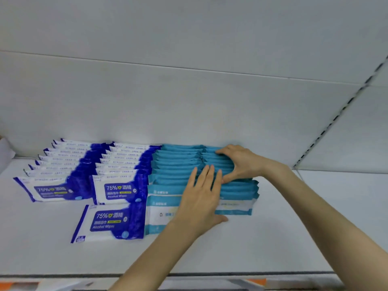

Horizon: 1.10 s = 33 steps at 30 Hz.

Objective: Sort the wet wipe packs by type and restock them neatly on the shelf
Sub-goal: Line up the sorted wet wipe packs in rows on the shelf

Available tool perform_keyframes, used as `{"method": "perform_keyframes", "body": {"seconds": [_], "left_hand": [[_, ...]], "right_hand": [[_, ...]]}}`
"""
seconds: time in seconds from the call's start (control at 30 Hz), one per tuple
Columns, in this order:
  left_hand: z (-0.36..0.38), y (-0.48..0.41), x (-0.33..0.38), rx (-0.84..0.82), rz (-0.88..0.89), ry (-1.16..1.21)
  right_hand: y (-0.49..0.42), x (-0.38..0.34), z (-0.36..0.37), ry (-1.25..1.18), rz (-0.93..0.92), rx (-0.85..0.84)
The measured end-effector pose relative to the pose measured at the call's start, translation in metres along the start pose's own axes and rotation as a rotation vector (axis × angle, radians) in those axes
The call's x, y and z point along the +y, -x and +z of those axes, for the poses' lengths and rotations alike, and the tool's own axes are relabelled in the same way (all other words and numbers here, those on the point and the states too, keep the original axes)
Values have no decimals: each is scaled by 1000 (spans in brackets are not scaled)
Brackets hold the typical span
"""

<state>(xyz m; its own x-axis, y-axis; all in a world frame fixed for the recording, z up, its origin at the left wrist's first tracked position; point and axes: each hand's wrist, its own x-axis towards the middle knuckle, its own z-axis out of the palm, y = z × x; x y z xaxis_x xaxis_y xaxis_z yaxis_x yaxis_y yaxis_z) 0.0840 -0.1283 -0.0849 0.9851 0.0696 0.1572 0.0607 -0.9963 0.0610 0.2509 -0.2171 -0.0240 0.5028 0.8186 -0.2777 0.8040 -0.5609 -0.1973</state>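
Now our left hand (201, 196) lies flat on the teal packs (174, 171) along the shelf's (294, 227) back edge; our right hand (239, 162) grips several.

Left hand (201, 198) covers most of front teal pack (159, 215), visible print blurred. Behind that pack, right hand (237, 164) hides part of teal row (210, 154) it grips.

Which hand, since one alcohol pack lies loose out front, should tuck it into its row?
Probably left. The left hand lies flat on the front teal packs, next to the loose alcohol pack; the right hand is farther off, curled round teal packs at the back.
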Motion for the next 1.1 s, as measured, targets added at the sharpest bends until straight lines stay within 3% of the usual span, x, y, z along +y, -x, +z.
{"method": "perform_keyframes", "body": {"seconds": [0.1,0.43,0.83,0.9,0.97,1.03,1.1], "left_hand": [[7,-10,4,-18,-77,-28],[18,-23,7,93,-28,-28],[21,-19,-1,134,-37,-19],[20,-18,-2,130,-27,-23],[19,-17,-5,118,-15,-32],[17,-18,-8,102,-5,-52],[15,-19,-10,98,23,-61]], "right_hand": [[-7,1,-1,80,8,-19],[1,23,4,93,-26,36],[26,28,16,-161,18,190],[45,30,22,-406,109,308],[64,30,41,-901,283,421],[72,28,67,-1423,360,413],[73,19,81,-1749,314,357]]}}
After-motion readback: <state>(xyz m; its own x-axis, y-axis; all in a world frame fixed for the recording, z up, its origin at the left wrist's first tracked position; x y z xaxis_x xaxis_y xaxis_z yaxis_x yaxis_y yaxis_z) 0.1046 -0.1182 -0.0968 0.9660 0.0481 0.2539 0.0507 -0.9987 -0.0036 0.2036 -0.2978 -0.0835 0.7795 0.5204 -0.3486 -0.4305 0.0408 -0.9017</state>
